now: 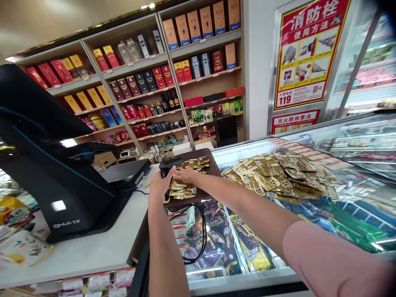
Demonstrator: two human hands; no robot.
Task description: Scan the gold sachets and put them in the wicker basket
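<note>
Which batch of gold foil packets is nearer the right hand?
The smaller gold foil batch in the brown woven basket, under the right hand; the larger gold batch lies spread on the glass-topped freezer.

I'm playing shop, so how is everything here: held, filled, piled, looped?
Left hand: closed around the black scanner
Black scanner: held
Right hand: over gold packets in the basket, grip unclear
Basket: partly filled
Gold heap: piled loosely atop the freezer
Black cable: looped
Checkout machine: standing, on or off unclear
Freezer: stocked
</note>
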